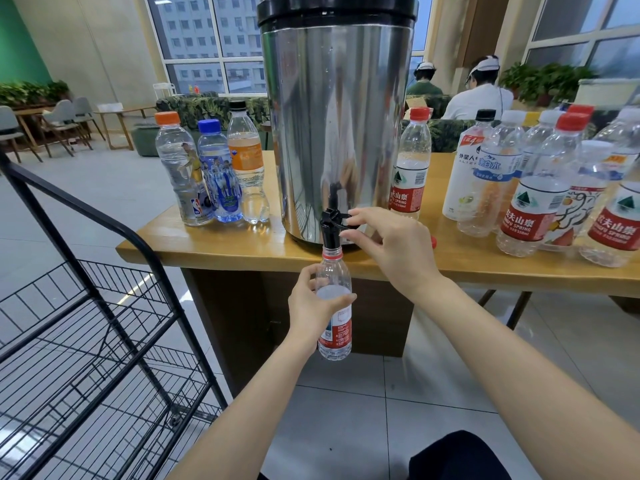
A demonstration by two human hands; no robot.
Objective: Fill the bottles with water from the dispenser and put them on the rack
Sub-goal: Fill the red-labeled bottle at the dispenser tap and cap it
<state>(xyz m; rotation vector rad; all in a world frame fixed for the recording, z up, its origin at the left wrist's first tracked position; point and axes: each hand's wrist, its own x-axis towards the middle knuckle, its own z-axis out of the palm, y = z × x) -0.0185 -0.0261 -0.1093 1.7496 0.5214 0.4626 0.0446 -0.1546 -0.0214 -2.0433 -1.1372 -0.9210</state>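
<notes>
Your left hand [311, 303] grips the bottle [335, 336] under the dispenser [336, 116] tap [329, 233]. Your right hand [391, 247] pinches its lever [341, 218]. Right of the dispenser: red-labelled bottle [530, 202], "NONGFU SPRING".

silver dispenser [336, 133], yellow table [242, 247], black rack [104, 306]

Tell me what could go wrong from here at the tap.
1. Overflow: the bottle looks filled to about its shoulder. If the right hand releases the tap late, water spills onto the floor.
2. Only the left hand holds the bottle, in mid-air. A slip would move its mouth off the tap.
3. The red cap beside the right hand could be knocked off the table.
</notes>
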